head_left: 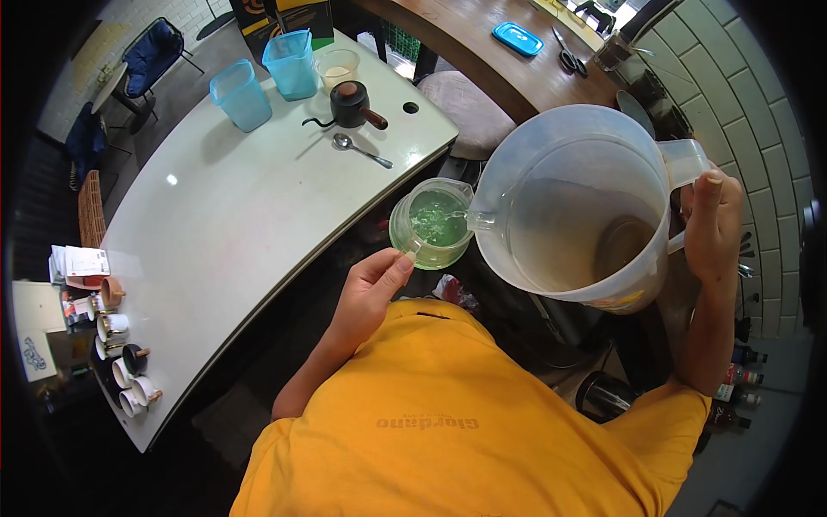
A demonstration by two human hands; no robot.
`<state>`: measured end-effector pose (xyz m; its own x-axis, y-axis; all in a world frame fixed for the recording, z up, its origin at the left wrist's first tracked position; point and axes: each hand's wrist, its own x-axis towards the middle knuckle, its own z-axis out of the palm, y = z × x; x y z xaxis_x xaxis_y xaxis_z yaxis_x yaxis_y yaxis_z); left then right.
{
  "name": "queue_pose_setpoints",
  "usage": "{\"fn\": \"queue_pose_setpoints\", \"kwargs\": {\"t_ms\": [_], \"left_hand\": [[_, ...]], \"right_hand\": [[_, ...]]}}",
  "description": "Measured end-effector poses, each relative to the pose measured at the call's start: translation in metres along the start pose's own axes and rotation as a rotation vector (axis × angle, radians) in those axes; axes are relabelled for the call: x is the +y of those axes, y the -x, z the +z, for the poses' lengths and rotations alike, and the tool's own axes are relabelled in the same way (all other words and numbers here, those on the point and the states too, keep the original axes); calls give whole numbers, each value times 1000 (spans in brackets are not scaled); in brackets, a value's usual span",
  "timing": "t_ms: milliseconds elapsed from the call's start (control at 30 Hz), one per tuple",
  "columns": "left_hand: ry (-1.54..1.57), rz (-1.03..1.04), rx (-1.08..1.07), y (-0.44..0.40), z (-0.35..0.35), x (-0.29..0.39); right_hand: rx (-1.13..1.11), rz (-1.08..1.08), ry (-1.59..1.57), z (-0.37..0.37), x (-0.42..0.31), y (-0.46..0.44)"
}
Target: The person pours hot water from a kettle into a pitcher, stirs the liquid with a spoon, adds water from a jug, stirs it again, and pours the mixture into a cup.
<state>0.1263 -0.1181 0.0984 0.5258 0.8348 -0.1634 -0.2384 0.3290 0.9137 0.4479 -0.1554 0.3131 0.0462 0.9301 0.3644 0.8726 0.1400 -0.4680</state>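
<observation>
My right hand (715, 224) is closed around the handle of a large translucent plastic pitcher (560, 164). The pitcher is tilted to the left, and clear liquid runs from its spout. That stream falls into a smaller clear jug (431, 250) with a green tint, which has liquid in it. With thumb and fingers my left hand (372, 289) pinches the small jug's handle at its near side. Whether anything supports the jug from below is hidden.
On the white counter (224, 207) stand two blue containers (241, 96), a small black kettle (349, 105), a clear bowl (336, 65) and a spoon (362, 151). Several cups (121, 362) line its far left end. Scissors (570, 56) and a blue lid (517, 39) lie on the wooden counter.
</observation>
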Motion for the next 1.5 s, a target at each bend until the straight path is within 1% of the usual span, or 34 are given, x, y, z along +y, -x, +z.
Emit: {"fn": "queue_pose_setpoints", "kwargs": {"t_ms": [667,733,1500], "left_hand": [[13,-14,-1,-5,-4,-1],[39,21,-14,-6,-4,-3],[45,38,-67,-16,-5,-6]], "right_hand": [[29,31,-7,3,4,0],[32,42,-13,4,2,0],[17,72,-15,-2,5,1]]}}
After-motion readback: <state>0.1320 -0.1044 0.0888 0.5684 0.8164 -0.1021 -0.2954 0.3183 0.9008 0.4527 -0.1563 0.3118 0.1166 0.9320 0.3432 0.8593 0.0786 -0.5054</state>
